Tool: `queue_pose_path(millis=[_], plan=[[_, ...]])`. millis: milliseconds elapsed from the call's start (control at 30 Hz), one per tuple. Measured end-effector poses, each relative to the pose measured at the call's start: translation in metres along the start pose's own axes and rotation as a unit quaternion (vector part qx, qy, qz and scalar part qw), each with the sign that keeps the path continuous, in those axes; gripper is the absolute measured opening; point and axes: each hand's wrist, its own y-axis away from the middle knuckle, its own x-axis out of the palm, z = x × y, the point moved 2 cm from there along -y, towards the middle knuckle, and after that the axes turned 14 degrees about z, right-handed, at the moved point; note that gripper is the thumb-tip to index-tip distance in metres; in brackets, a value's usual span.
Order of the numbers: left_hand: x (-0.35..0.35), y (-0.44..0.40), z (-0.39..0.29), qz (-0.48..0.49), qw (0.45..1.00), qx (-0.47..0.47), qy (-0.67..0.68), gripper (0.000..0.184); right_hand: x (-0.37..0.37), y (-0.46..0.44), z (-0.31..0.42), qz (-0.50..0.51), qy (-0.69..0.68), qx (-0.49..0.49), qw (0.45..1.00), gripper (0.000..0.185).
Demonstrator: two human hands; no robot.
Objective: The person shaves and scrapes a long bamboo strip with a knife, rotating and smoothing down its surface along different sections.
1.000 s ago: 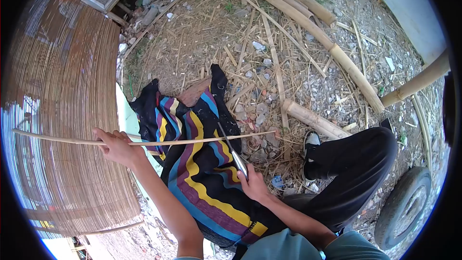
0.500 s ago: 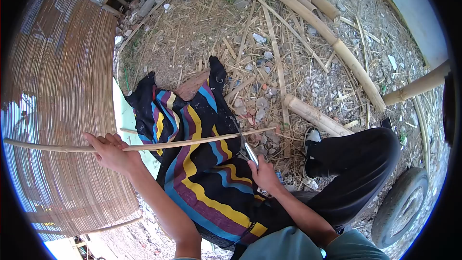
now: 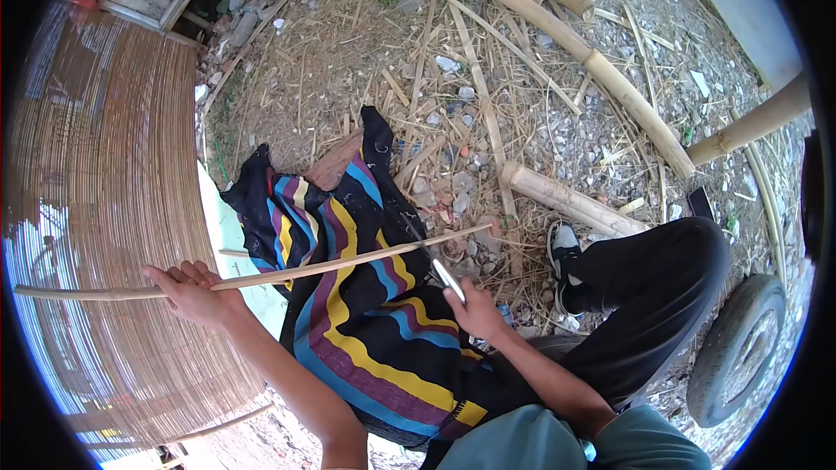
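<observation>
Plainly, left hand (image 3: 198,298) holds a bamboo strip (image 3: 300,271); right hand (image 3: 477,309), a knife (image 3: 448,280).

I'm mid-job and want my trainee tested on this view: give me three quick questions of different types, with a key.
1. Which hand holds the knife? A) left B) both C) right
2. True or false: in the picture, the tyre is to the left of the striped cloth.
3. Fill in the blank: the left hand holds a long, thin ____.

Key:
1. C: the right hand.
2. False: the tyre is to the right of the striped cloth.
3. Stick.
</observation>
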Motion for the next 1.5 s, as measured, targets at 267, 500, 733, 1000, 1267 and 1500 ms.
queue_pose_path(millis=[267,500,733,1000,1267,1500], plan=[[-0.01,-0.011,0.012,-0.05,0.997,-0.013,-0.051,0.043,-0.018,-0.033,-0.106,-0.103,0.075,0.133,0.983,0.039],[0.01,-0.006,0.008,-0.055,0.997,0.008,-0.047,0.042,-0.01,-0.025,-0.073,-0.114,-0.001,0.076,0.991,0.045],[-0.002,-0.009,0.013,-0.065,0.996,-0.001,-0.057,0.044,0.007,-0.024,-0.024,-0.018,0.046,-0.002,0.999,0.042],[0.003,-0.001,0.006,-0.064,0.998,-0.001,-0.015,0.04,-0.017,-0.049,-0.125,-0.102,0.094,0.123,0.983,0.046],[-0.005,0.001,0.002,-0.029,1.0,-0.002,0.01,0.036,0.009,-0.011,-0.025,0.024,0.059,-0.048,0.997,0.039],[-0.015,-0.001,0.008,-0.091,0.995,-0.046,-0.001,0.04,-0.037,-0.024,-0.17,-0.104,0.038,0.23,0.967,0.058]])
